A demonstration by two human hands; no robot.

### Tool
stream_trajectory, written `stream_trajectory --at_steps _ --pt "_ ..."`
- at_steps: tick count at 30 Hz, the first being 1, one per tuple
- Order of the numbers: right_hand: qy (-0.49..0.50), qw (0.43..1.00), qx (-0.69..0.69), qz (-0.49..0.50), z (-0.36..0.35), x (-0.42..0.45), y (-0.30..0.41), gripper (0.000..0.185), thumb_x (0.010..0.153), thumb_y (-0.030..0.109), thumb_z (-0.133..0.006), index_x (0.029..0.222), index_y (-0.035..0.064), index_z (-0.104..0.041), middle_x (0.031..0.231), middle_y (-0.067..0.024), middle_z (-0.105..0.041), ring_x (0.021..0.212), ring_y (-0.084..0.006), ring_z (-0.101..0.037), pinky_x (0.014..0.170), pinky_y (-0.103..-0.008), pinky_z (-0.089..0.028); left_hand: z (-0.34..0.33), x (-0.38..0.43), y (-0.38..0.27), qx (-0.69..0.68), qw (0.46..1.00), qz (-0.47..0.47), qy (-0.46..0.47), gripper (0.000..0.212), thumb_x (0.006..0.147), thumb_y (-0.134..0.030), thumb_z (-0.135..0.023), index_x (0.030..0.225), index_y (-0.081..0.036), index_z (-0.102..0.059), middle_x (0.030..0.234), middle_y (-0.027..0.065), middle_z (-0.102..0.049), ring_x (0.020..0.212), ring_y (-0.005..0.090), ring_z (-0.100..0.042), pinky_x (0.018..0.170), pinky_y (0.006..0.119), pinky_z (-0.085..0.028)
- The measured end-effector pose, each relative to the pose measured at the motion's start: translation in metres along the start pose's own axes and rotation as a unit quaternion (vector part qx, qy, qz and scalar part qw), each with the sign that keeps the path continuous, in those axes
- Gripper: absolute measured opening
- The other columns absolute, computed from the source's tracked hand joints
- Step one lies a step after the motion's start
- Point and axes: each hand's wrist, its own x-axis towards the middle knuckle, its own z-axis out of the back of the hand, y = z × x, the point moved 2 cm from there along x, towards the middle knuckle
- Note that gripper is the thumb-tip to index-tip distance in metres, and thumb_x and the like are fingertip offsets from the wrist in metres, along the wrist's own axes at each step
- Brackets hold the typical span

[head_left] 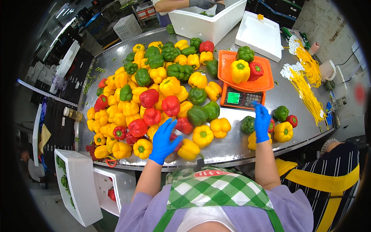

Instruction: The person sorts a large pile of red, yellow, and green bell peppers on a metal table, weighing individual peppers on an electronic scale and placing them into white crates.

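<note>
My left hand (pixel 165 141), in a blue glove, reaches over the near edge of a big heap of yellow, green and red bell peppers; a red bell pepper (pixel 175 141) lies partly hidden at its thumb. Whether it grips that pepper is unclear. My right hand (pixel 262 121), also gloved in blue, is raised in front of an orange digital scale (pixel 243 98), fingers pointing at its keypad. The scale's orange tray (pixel 225 68) holds a green (pixel 245 54), a yellow (pixel 240 71) and a red bell pepper (pixel 256 71). Several more peppers (pixel 283 132) lie around my right wrist.
Bundles of yellow ties with white tags (pixel 307 92) lie at the right of the metal table (pixel 295 110). A foam lid (pixel 258 34) and a foam box (pixel 203 27) stand at the back, where another person's gloved hands work. Foam boxes (pixel 87 191) stand below left. Someone sits at the right.
</note>
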Motion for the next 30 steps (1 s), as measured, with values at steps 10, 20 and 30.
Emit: stream_trajectory --at_steps 10,20,30 --pt "0.013 0.999 -0.026 0.044 0.049 0.097 0.031 0.046 0.089 0.017 -0.068 0.131 0.0029 -0.055 0.124 -0.0115 -0.062 0.111 -0.0199 -0.059 0.094 -0.0337 -0.047 0.035 0.059 0.003 -0.130 0.987 -0.053 -0.075 0.080 0.077 -0.016 -0.078 0.144 -0.004 -0.037 0.146 0.0160 -0.041 0.132 0.0312 -0.043 0.107 0.041 -0.038" --pt "0.087 0.988 -0.091 -0.088 0.040 0.133 0.010 0.085 0.079 0.030 -0.079 0.148 0.0118 -0.033 0.133 -0.0202 -0.052 0.111 -0.0277 -0.059 0.092 -0.0373 -0.050 -0.047 0.236 -0.065 -0.403 0.912 -0.004 0.075 0.089 0.080 -0.026 -0.077 0.150 -0.006 -0.025 0.150 0.0165 -0.032 0.133 0.0295 -0.041 0.107 0.041 -0.037" --pt "0.177 0.983 -0.008 -0.042 -0.001 0.171 -0.006 0.108 0.073 0.025 -0.084 0.153 0.0108 -0.015 0.146 -0.0200 -0.039 0.129 -0.0320 -0.047 0.105 -0.0418 -0.043 -0.152 0.355 -0.104 -0.456 0.880 0.069 0.118 0.084 0.087 -0.037 -0.067 0.151 -0.005 -0.023 0.155 0.0168 -0.026 0.144 0.0255 -0.023 0.116 0.037 -0.020"
